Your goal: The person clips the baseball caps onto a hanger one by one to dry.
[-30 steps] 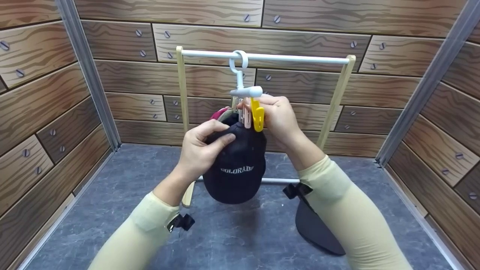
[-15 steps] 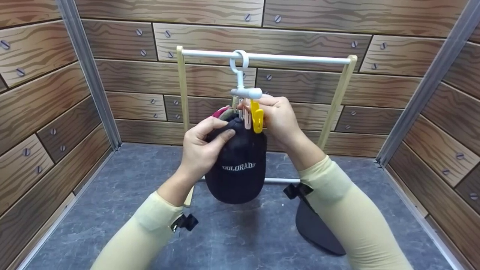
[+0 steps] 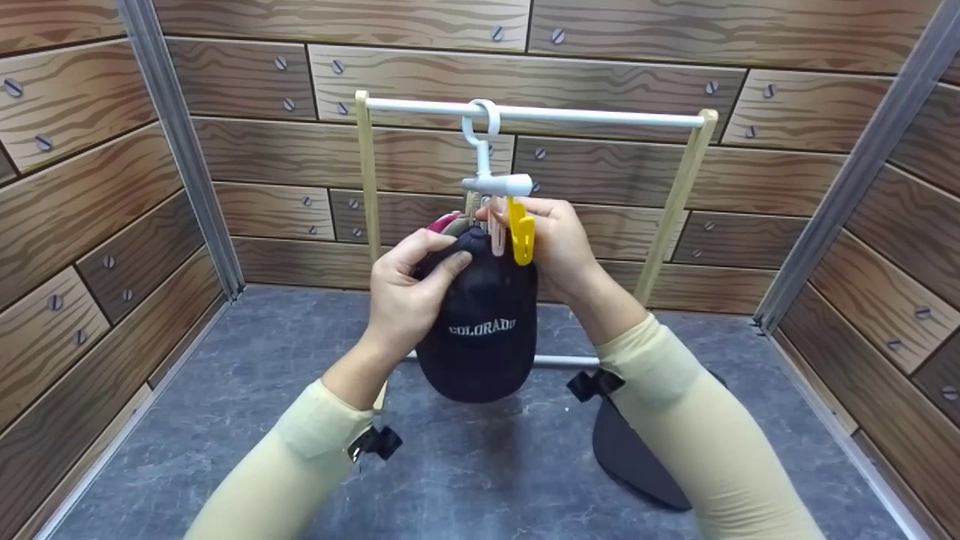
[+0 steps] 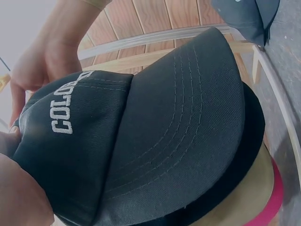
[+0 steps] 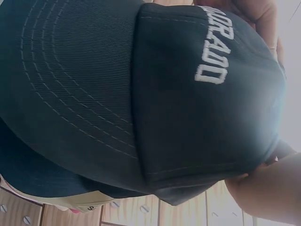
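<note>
In the head view a black cap (image 3: 480, 352) lettered COLORADO hangs brim down below a white clip hanger (image 3: 499, 184). My left hand (image 3: 409, 281) pinches the top of its crown between thumb and fingers. My right hand (image 3: 559, 236) reaches behind a yellow clothespin (image 3: 522, 236), its fingertips pinching a pale pink clothespin (image 3: 497, 232) at the crown's top. The fingertips are partly hidden there. In the left wrist view, the black cap's brim (image 4: 183, 127) lies over another dark brim, a beige brim (image 4: 256, 188) and a pink one (image 4: 275, 197).
The hanger hooks over the white rail (image 3: 592, 115) of a wood-framed rack (image 3: 675, 206). A dark cap (image 3: 637, 457) lies on the grey tabletop (image 3: 480, 465), partly under my right forearm. Wood-patterned walls (image 3: 600, 82) stand behind and on both sides.
My left hand has moved the black cap slightly up and to the right, closer under the pink clothespin. The yellow clothespin has shifted slightly right. My right hand stays nearly in place.
</note>
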### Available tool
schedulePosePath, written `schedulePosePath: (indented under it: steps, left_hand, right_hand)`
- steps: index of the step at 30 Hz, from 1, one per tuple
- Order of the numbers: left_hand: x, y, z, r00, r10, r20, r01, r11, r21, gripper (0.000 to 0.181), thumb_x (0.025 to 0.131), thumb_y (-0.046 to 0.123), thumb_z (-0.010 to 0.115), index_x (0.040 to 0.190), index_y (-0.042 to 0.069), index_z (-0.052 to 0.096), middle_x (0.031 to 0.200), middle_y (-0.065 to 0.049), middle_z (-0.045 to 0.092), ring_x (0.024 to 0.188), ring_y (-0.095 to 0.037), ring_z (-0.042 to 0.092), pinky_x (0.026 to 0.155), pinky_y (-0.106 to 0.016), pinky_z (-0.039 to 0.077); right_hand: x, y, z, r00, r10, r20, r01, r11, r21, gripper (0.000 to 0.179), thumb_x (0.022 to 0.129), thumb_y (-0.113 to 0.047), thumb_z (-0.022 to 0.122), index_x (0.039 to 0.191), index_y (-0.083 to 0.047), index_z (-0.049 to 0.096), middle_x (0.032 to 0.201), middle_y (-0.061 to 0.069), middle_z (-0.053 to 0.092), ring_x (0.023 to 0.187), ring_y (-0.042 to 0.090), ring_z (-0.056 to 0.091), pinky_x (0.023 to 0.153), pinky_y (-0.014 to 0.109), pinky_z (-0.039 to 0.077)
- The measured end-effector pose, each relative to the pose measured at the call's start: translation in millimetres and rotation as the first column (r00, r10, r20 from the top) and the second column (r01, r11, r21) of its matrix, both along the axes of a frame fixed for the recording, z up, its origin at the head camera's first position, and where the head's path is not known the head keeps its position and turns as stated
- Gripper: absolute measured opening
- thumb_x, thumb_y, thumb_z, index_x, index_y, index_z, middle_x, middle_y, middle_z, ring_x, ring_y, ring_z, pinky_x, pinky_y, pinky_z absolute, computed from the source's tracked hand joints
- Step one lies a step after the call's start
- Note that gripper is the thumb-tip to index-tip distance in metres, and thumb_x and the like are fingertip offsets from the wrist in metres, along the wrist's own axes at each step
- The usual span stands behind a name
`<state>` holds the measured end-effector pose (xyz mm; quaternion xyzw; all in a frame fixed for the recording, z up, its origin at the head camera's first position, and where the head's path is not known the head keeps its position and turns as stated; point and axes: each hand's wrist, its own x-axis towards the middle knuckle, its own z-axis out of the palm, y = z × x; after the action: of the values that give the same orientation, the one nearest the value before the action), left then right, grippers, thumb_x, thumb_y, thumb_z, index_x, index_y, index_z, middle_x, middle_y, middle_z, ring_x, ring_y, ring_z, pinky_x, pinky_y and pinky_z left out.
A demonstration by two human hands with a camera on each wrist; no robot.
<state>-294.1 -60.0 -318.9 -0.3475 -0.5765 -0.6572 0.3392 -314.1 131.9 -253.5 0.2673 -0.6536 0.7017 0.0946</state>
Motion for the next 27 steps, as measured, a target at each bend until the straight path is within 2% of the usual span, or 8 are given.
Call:
schedulePosePath:
  steps: [4,9,11,15,17,21,24,27]
  left_hand:
    - [0.8,-0.6,0.6,0.997,0.024,0.074,-0.023,1.0,-0.014,0.011,0.095,-0.003,0.086,0.103,-0.005,0.079,0.12,-0.015,0.081,0.12,-0.024,0.076,0.099,-0.038,0.062]
    - [2.2,-3.2,-1.7,0.985,0.075,0.156,-0.065,0.996,-0.067,0.015,0.095,0.004,0.088,0.106,-0.002,0.08,0.106,-0.009,0.081,0.094,-0.02,0.075,0.082,-0.03,0.062]
    - [2.9,-4.7,-3.0,0.982,0.079,0.173,-0.065,0.994,-0.085,0.016,0.095,0.006,0.088,0.107,-0.001,0.08,0.105,-0.008,0.08,0.092,-0.019,0.074,0.08,-0.029,0.062]
    - [3.2,-7.3,-6.3,0.978,0.087,0.191,-0.065,0.991,-0.114,0.019,0.095,0.007,0.089,0.11,0.0,0.08,0.106,-0.007,0.079,0.093,-0.018,0.073,0.081,-0.028,0.061]
    - [3.2,-8.6,-7.8,0.977,0.092,0.195,-0.068,0.99,-0.126,0.02,0.095,0.008,0.089,0.111,0.001,0.08,0.106,-0.006,0.079,0.094,-0.018,0.072,0.082,-0.028,0.06]
    - [3.6,-10.2,-10.6,0.977,0.091,0.194,-0.065,0.989,-0.137,0.025,0.095,0.008,0.089,0.117,0.002,0.079,0.106,-0.006,0.079,0.094,-0.02,0.071,0.084,-0.028,0.059]
    - [4.4,-10.7,-13.0,0.976,0.105,0.19,-0.074,0.984,-0.161,0.032,0.096,0.011,0.089,0.125,0.002,0.077,0.114,-0.007,0.078,0.101,-0.021,0.071,0.089,-0.03,0.058]
    - [4.7,-11.3,-16.1,0.974,0.157,0.162,-0.118,0.967,-0.228,0.044,0.097,0.017,0.089,0.135,0.002,0.072,0.128,-0.007,0.074,0.112,-0.021,0.069,0.099,-0.035,0.055]
  right_hand:
    - [-0.5,0.2,-2.5,1.0,0.011,0.02,-0.011,1.0,-0.006,0.025,0.108,-0.013,0.067,0.101,0.003,0.085,0.096,0.011,0.077,0.099,0.023,0.068,0.08,0.028,0.058]
    - [-2.0,0.5,-6.6,0.999,0.011,0.03,-0.01,1.0,-0.016,0.027,0.108,-0.014,0.066,0.105,0.007,0.083,0.106,0.013,0.078,0.11,0.03,0.067,0.081,0.028,0.06]
    - [-2.3,0.8,-8.5,1.0,0.007,0.029,-0.007,1.0,-0.018,0.027,0.108,-0.014,0.065,0.108,0.008,0.083,0.109,0.014,0.078,0.112,0.031,0.067,0.082,0.028,0.06]
    - [-2.2,2.5,-12.7,1.0,-0.02,0.008,0.02,1.0,-0.01,0.025,0.108,-0.012,0.066,0.111,0.005,0.084,0.111,0.016,0.08,0.111,0.026,0.069,0.086,0.029,0.059]
    - [-2.6,3.6,-15.0,1.0,-0.024,-0.02,0.024,1.0,-0.006,0.025,0.109,-0.012,0.065,0.106,0.005,0.083,0.103,0.015,0.08,0.108,0.024,0.071,0.09,0.029,0.059]
    - [-3.0,6.9,-20.9,0.998,-0.032,-0.049,0.031,0.999,-0.02,0.024,0.108,-0.009,0.062,0.101,0.003,0.081,0.087,0.007,0.073,0.087,0.018,0.069,0.079,0.027,0.057]
    - [-3.8,10.2,-26.7,0.998,-0.039,-0.04,0.038,0.999,-0.036,0.021,0.106,-0.008,0.063,0.104,0.0,0.082,0.088,0.005,0.072,0.078,0.015,0.066,0.069,0.025,0.055]
    - [-6.3,13.5,-33.0,0.995,-0.066,-0.071,0.065,0.998,-0.008,0.02,0.105,-0.011,0.065,0.103,-0.001,0.082,0.089,0.004,0.073,0.079,0.013,0.066,0.07,0.025,0.056]
